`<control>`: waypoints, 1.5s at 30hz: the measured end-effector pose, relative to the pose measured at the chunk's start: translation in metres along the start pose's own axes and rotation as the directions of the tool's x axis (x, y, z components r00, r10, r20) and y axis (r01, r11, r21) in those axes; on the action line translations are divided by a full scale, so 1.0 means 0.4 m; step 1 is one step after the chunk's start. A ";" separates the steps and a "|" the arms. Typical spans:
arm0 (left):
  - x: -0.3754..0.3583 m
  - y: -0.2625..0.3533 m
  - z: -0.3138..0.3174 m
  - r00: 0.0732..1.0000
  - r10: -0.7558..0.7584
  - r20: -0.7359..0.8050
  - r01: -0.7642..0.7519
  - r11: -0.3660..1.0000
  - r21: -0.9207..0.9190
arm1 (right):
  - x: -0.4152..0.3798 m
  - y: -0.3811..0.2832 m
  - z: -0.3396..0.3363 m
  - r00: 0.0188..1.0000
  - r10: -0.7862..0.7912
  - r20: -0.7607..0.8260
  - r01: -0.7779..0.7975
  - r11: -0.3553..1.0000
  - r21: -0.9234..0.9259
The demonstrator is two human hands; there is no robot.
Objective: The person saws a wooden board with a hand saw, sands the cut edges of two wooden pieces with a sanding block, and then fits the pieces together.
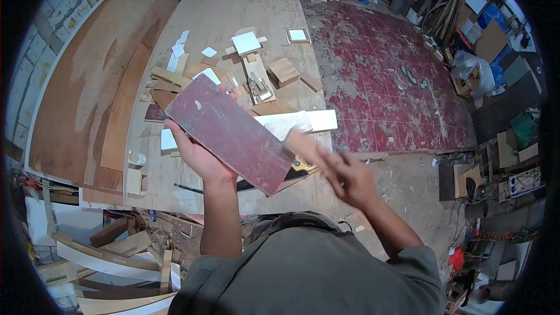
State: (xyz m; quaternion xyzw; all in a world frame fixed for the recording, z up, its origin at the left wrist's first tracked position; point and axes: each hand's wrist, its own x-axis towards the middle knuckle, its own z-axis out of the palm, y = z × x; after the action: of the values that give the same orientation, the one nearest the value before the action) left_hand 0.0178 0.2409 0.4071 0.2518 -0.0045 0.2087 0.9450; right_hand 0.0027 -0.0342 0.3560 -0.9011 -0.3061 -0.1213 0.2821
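A dark red rectangular board (230, 131), scuffed and with the dull look of sandpaper, lies slanted across my left hand (201, 154). The palm and thumb support its near edge, and fingertips show along its far edge. In my right hand (350, 181) is a small light wooden block (304, 144), blurred by motion. The block's far end is right at the board's right edge. Behind it, a yellow and black tool (301, 165) is partly hidden on the table.
The long plywood table (224, 6) bears a white-topped block (246, 42), a wooden cube (284, 71), a wooden hand plane (258, 84), a white strip (322, 120) and a small jar (136, 158). Large wood sheets (96, 76) lean at left. Red floor (373, 76) lies to the right.
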 end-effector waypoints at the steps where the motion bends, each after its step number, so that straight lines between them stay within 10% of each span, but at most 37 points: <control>1: 0.008 0.007 -0.003 0.996 -0.036 -0.085 0.034 0.999 -0.024 | 0.010 0.001 -0.025 0.992 0.077 0.104 -0.061 0.987 -0.149; 5: 0.013 0.024 -0.008 0.984 0.146 -0.099 -0.132 0.983 0.130 | -0.043 0.016 0.026 0.997 0.005 0.081 -0.038 0.909 0.415; 7: 0.004 0.031 0.008 0.972 0.199 -0.125 -0.183 0.975 0.127 | -0.061 0.001 0.023 0.913 0.065 0.404 -0.401 0.335 0.852; 8: -0.001 0.033 0.009 0.971 0.201 -0.128 -0.184 0.974 0.129 | -0.064 -0.006 0.020 0.838 -0.006 0.546 -0.545 -0.055 0.836; 12: -0.017 0.030 0.038 0.952 0.288 -0.109 -0.269 0.950 0.158 | -0.064 -0.021 0.012 0.814 -0.106 0.570 -0.580 -0.153 0.800; 20: -0.024 0.012 0.056 0.947 0.321 -0.023 -0.311 0.931 0.191 | -0.072 -0.018 0.036 0.863 -0.050 0.502 -0.504 -0.013 0.864; 22: -0.022 0.003 0.036 0.952 0.282 0.118 -0.294 0.951 0.096 | -0.029 -0.034 0.046 0.982 -0.188 0.035 0.129 0.789 0.600; 26: -0.018 -0.022 0.033 0.936 0.167 0.309 -0.218 0.966 0.140 | -0.021 -0.085 -0.029 0.955 0.034 0.295 -0.067 0.993 0.100; 29: -0.033 -0.054 0.047 0.883 0.083 0.463 -0.295 0.864 0.409 | -0.017 -0.092 -0.022 0.971 0.016 0.240 -0.008 0.999 -0.034; 31: -0.042 -0.054 0.047 0.883 -0.169 0.439 -0.306 0.501 0.809 | -0.014 -0.085 -0.023 0.968 -0.014 0.250 0.033 0.997 -0.073; 38: 0.007 -0.088 0.007 0.940 -0.334 0.067 0.181 0.655 0.734 | 0.029 -0.061 -0.088 0.901 -0.172 0.397 0.259 0.950 -0.176; 45: 0.023 -0.106 -0.017 0.888 -0.460 -0.017 0.330 0.611 0.720 | 0.095 0.006 -0.097 0.866 -0.298 0.401 0.431 0.852 -0.297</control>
State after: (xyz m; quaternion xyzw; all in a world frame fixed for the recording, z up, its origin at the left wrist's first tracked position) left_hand 0.0421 0.2145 0.3822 0.6044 0.0510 -0.0422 0.7939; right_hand 0.0323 -0.0397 0.4013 -0.8692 -0.4889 -0.0721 0.0179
